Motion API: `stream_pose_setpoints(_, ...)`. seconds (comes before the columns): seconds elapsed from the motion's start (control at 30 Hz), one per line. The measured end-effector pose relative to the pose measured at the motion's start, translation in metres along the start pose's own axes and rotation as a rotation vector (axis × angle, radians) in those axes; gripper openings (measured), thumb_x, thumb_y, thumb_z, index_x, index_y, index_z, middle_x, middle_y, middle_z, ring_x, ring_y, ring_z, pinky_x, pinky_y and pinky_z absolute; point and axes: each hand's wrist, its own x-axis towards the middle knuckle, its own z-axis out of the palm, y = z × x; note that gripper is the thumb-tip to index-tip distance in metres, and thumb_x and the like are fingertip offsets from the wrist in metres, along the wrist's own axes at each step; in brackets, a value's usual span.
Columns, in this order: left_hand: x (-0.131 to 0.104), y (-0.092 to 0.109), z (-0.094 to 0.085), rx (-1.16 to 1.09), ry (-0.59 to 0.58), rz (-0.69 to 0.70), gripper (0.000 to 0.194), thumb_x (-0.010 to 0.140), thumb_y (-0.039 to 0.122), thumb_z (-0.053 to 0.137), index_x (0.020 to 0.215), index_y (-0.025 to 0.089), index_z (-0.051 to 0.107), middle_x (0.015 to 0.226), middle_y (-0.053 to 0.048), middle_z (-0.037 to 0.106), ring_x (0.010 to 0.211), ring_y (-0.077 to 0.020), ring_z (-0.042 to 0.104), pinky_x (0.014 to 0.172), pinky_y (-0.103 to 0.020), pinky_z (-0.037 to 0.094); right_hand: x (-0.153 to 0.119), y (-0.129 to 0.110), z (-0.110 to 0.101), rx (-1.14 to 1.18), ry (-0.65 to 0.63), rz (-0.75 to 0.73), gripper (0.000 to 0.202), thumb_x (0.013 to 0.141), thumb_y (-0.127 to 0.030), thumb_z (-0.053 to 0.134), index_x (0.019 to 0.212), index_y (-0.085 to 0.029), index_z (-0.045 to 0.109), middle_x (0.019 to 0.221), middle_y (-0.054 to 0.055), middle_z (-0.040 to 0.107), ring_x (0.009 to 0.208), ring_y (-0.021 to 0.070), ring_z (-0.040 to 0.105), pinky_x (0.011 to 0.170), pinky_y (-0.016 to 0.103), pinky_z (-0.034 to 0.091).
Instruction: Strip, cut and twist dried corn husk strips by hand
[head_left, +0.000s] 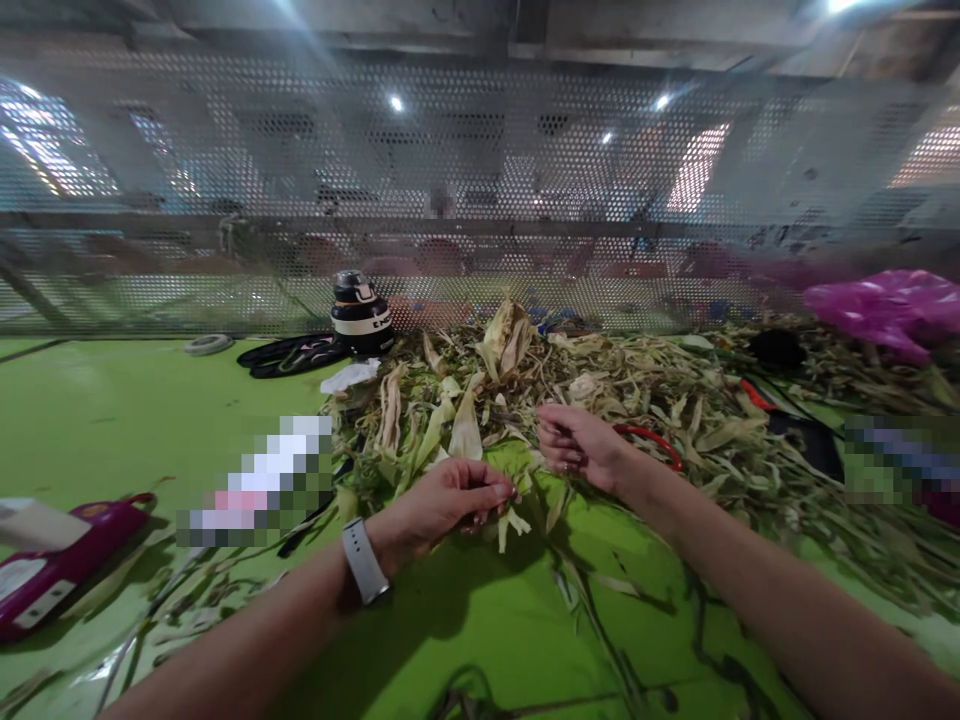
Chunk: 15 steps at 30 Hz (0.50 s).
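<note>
My left hand, with a watch on its wrist, is closed in a pinch over the green table. Between thumb and fingertips it grips a small pale green strip of husk with ragged ends. To its right and a little farther off, my right hand is closed, its fingers curled inward; whatever they hold, if anything, is hidden. Beyond both hands spreads a pile of dried husks and leaves. A broad pale husk stands up just behind my left hand. Red loop handle shows beside my right forearm.
A dark bottle stands by the perforated metal screen, near a black item and a roll of tape. At left lies a magenta device. A pink plastic bag sits at far right.
</note>
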Motion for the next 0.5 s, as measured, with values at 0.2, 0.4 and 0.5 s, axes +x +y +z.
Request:
stream_pose_setpoints(0.2,0.001,-0.003,-0.004,-0.158,0.056,0.044,0.021,0.067,0.030,0.074,0.080,0.014,0.068,0.075,-0.001,0.067,0.060,-0.0063,0.058,0.053,-0.015,0.041,-0.006,-0.006,0.003,-0.059,0.022,-0.051,0.035,0.083,-0.034,0.050,0.054,-0.018,0.038,0.039,-0.011,0.028,0.031,0.0026,0.019,0.034,0.015,0.022)
stream_pose_setpoints(0.4,0.001,-0.003,-0.006,-0.283,0.130,0.116,0.021,0.068,0.024,0.074,0.085,0.014,0.069,0.079,-0.002,0.069,0.059,-0.0066,0.059,0.054,-0.016,0.041,-0.013,-0.006,0.012,-0.528,-0.051,-0.054,0.013,0.068,-0.014,0.059,0.077,-0.018,0.050,0.049,-0.010,0.043,0.039,0.0044,0.036,0.038,0.016,0.030)
stream_pose_setpoints(0.5,0.000,-0.002,-0.004,-0.324,0.133,0.147,0.020,0.067,0.022,0.075,0.084,0.014,0.070,0.073,-0.001,0.068,0.056,-0.0059,0.058,0.052,-0.015,0.041,-0.012,-0.001,0.014,-0.645,-0.140,0.016,0.019,0.068,-0.013,0.058,0.085,-0.018,0.052,0.055,-0.009,0.046,0.040,0.0040,0.035,0.038,0.015,0.027)
